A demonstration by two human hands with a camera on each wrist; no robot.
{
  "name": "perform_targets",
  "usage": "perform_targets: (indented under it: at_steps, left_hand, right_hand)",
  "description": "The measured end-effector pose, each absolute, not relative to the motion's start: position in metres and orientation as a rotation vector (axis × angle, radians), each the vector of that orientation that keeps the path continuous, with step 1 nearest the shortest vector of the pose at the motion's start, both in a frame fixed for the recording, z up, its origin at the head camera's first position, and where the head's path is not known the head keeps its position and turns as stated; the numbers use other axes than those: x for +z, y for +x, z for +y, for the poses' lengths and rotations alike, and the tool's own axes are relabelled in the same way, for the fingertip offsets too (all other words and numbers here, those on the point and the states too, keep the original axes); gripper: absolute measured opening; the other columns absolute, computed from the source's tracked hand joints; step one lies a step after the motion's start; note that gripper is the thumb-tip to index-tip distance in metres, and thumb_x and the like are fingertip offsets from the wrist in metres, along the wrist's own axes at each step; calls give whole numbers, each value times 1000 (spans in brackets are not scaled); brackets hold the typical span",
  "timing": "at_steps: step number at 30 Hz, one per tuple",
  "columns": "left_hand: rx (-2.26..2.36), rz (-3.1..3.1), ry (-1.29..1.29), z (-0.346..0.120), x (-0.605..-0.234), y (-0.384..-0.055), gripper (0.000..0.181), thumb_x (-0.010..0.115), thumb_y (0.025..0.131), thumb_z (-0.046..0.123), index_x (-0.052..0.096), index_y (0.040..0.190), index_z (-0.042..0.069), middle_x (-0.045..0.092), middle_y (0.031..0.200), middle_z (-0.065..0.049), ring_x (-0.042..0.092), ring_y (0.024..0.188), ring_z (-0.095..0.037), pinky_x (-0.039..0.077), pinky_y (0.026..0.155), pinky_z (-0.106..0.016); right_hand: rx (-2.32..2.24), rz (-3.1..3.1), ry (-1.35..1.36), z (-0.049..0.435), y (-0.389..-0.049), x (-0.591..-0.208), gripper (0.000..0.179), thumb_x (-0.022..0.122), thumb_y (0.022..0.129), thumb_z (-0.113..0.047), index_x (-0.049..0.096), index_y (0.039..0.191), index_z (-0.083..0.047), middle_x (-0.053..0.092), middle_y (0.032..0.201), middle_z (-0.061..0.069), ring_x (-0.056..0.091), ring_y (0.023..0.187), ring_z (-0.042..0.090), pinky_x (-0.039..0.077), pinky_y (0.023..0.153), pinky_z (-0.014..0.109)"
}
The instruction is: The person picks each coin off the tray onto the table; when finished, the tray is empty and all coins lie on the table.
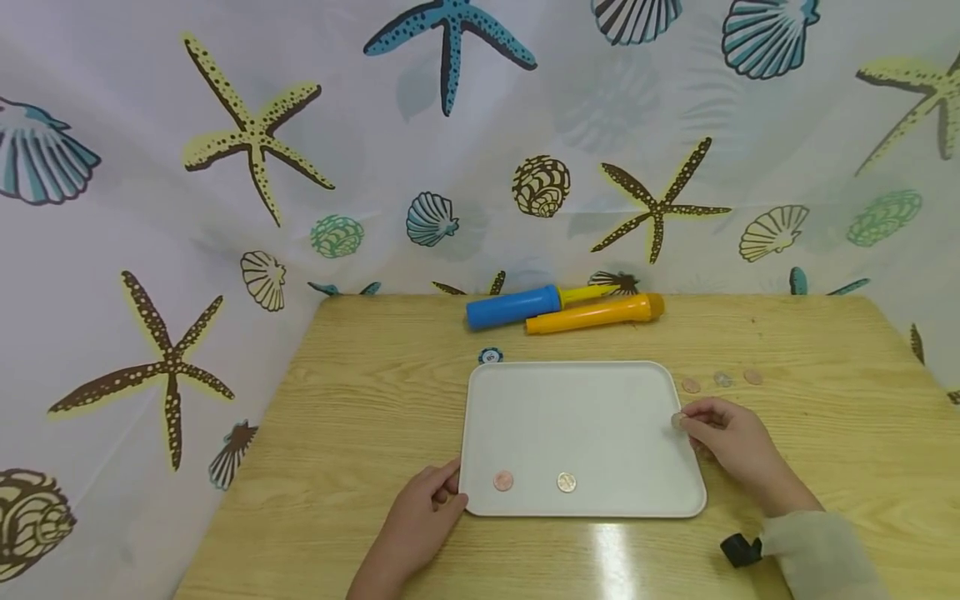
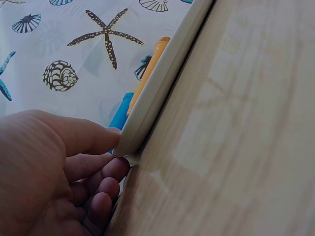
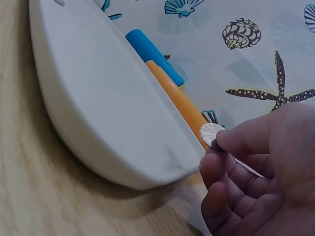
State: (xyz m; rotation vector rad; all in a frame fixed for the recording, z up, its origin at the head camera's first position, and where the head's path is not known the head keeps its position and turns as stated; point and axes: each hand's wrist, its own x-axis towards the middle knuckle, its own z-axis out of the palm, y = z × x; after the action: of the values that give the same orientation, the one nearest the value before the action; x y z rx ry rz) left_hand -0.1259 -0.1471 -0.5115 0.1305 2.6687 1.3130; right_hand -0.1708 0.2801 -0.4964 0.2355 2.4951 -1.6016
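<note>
A white tray (image 1: 585,442) lies on the wooden table. My left hand (image 1: 422,521) pinches its near left corner, the thumb (image 2: 96,137) against the rim and the index finger lower on the edge. Between right thumb and index finger, my right hand (image 1: 731,442) holds a silver coin (image 3: 211,133) by its edge, at the tray's right rim. Two coins lie flat in the tray near its front side: a copper coin (image 1: 503,481) to the left and a pale yellowish coin (image 1: 566,482) to its right.
Right of the tray's far corner, a copper coin (image 1: 691,386), a silvery coin (image 1: 722,380) and another coppery coin (image 1: 753,377) form a row. Behind the tray are a poker chip (image 1: 491,356), a blue pump (image 1: 512,307) with a yellow end and an orange tube (image 1: 592,316).
</note>
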Motion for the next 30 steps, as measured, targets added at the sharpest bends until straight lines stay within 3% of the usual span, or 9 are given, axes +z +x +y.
perform_targets:
  at_steps: [6,12,20,30]
  left_hand:
    - [1332,2671,141,-148,-512,-127,49,70,92,10,59,139,2,58,96,3,50,86,-14,45,75,-25]
    - [1340,2664,142,-148,-509,-125,49,70,92,9,59,139,0,58,96,2,50,86,-14,45,75,-25]
    - [1314,2682,180,-151,-514,-128,50,69,92,9,57,140,-1,57,97,3,49,86,-14,45,74,-24]
    - [1327,2656,175,-150,-507,-124,50,69,93,10,57,140,-2,57,96,2,49,87,-15,45,75,-25]
  right_hand:
    - [-1520,2622,259,288,-169,-502,36,64,100,-25,62,122,3,67,102,12,62,77,13,53,63,26]
    - [-1276,2819,216,291,-170,-505,32,65,100,-28,67,114,0,70,98,10,63,79,15,51,63,26]
    - [-1035,2969,129,289,-173,-504,23,64,99,-21,69,107,-1,71,99,13,66,91,28,52,79,45]
    - [-937,2933,129,288,-179,-504,24,61,98,-16,70,108,4,70,103,20,64,95,35,51,80,52]
